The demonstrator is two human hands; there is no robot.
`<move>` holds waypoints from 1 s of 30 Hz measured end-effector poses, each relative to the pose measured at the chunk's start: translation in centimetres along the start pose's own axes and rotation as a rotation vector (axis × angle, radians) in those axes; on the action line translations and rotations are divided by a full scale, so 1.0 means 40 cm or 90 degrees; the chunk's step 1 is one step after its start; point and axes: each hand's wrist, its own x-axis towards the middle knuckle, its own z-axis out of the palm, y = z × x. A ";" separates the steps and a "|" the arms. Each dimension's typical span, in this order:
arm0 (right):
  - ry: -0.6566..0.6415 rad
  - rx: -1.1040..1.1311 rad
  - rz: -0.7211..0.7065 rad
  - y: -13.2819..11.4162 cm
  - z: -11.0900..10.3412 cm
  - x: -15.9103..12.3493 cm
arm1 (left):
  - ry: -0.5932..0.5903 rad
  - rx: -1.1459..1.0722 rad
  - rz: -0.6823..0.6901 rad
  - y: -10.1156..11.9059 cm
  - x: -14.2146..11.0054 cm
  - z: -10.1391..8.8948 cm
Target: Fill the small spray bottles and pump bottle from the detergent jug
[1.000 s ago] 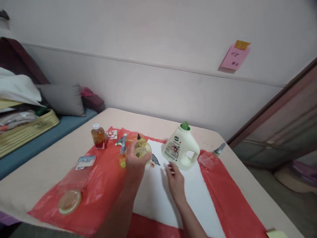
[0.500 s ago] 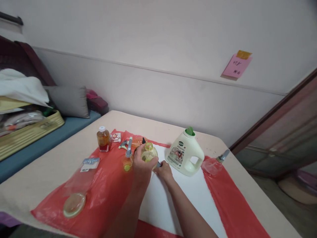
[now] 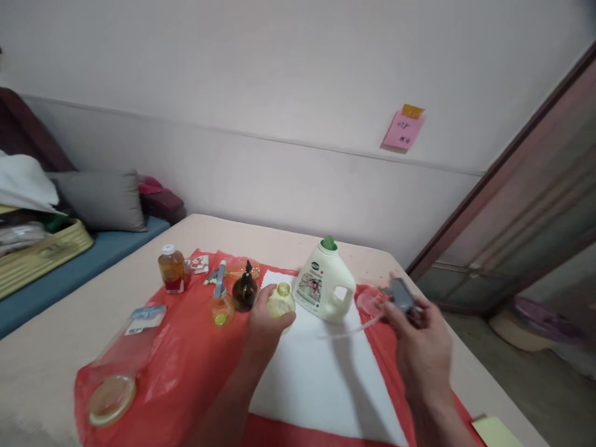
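My left hand (image 3: 267, 320) is wrapped around a small clear yellow bottle (image 3: 281, 305) whose neck is uncapped. The bottle is upright over the white sheet (image 3: 321, 372). Off to the right, my right hand (image 3: 419, 335) grips a grey spray head (image 3: 401, 297), blurred by motion. Its thin pale tube (image 3: 358, 329) points left over the sheet. Between the hands stands a large pale green jug (image 3: 323, 282) with a green spout. A dark pump bottle (image 3: 244, 290) and an orange spray bottle with a grey head (image 3: 221, 304) stand left of my left hand.
An amber bottle with a white cap (image 3: 171, 270) stands at the back left. A round lid (image 3: 112, 400) and a clear plastic bag (image 3: 135, 335) lie on red plastic sheeting (image 3: 186, 372). A pinkish clear spray bottle (image 3: 370, 301) lies behind my right hand.
My right hand has moved up and right, away from the yellow bottle, with the spray head in it. My left hand still holds the bottle. The view has turned right.
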 end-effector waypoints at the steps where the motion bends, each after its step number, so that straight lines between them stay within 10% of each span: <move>1: 0.064 0.036 -0.023 -0.022 -0.020 0.007 | -0.029 0.010 0.007 0.000 -0.012 0.011; 7: 0.174 0.064 -0.136 -0.074 -0.066 -0.005 | -0.124 0.121 0.134 -0.027 -0.073 0.076; 22: -0.094 0.011 -0.111 -0.027 -0.016 -0.090 | -0.188 0.172 0.217 -0.069 -0.109 0.129; 30: 0.104 -0.070 -0.229 -0.078 -0.073 -0.094 | -0.186 0.261 0.192 -0.064 -0.095 0.116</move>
